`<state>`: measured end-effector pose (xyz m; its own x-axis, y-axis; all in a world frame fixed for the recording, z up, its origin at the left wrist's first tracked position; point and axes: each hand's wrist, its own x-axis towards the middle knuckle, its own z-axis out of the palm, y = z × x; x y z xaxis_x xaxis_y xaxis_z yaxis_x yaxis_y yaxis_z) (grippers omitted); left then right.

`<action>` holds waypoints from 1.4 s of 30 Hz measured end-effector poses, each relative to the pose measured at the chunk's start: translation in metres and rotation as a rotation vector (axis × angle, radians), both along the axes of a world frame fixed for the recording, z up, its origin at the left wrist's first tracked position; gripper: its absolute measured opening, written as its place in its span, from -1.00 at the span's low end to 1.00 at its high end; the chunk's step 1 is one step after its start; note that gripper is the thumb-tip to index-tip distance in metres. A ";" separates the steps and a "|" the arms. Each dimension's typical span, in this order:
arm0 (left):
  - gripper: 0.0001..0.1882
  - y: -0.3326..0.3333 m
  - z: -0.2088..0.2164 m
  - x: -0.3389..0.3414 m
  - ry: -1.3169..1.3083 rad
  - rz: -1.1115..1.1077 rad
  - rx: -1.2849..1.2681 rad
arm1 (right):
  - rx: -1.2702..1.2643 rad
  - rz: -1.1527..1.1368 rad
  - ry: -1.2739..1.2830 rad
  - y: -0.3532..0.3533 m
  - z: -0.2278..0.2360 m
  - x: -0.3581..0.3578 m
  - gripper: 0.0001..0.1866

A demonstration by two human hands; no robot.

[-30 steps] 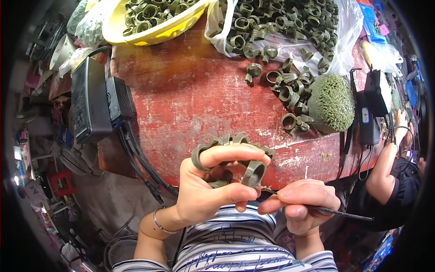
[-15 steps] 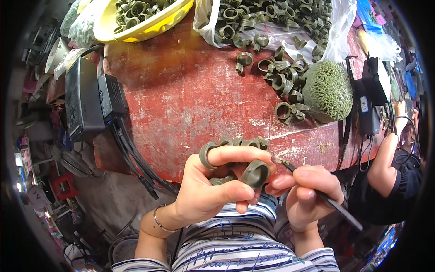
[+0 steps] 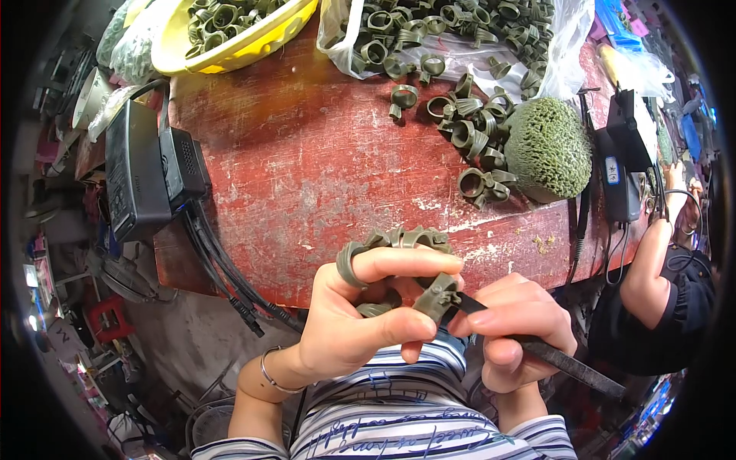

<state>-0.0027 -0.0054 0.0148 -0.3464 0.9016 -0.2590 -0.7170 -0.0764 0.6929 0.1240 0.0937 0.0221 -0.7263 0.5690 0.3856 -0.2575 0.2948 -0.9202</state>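
My left hand (image 3: 360,310) pinches an olive-green plastic ring clip (image 3: 437,295) between thumb and fingers. Several more of the same clips (image 3: 399,239) are threaded along its index finger. My right hand (image 3: 514,326) grips a dark thin metal file (image 3: 560,359), whose tip touches the pinched clip. Both hands are low in the picture, just in front of the near edge of the worn red table (image 3: 307,169) and above my striped shirt.
Loose green clips (image 3: 475,134) lie on the table beside a green spongy dome (image 3: 548,149). A clear bag of clips (image 3: 460,31) and a yellow bowl of clips (image 3: 230,31) sit at the far side. Black power adapters (image 3: 146,172) with cables lie left. Another person's arm (image 3: 652,268) is at right.
Both hands have stayed close together in front of the table edge. The file's tip has moved in against the pinched clip, and the view has shifted slightly.
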 end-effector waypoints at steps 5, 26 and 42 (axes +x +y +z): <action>-0.62 -0.003 -0.007 -0.006 0.082 -0.117 0.081 | 0.036 -0.120 -0.026 -0.006 0.003 -0.003 -0.83; -0.39 0.015 0.004 -0.004 0.063 -0.194 -0.173 | 0.316 -0.023 -0.119 0.025 0.022 0.020 -0.78; -0.52 0.016 -0.001 -0.005 0.454 -0.086 0.019 | -0.302 -0.177 0.043 0.000 -0.005 0.016 -0.78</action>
<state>-0.0077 0.0106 0.0142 -0.3445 0.9352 -0.0820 -0.3458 -0.0452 0.9372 0.1401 0.0934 0.0168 -0.5929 0.7779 0.2084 -0.2666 0.0545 -0.9623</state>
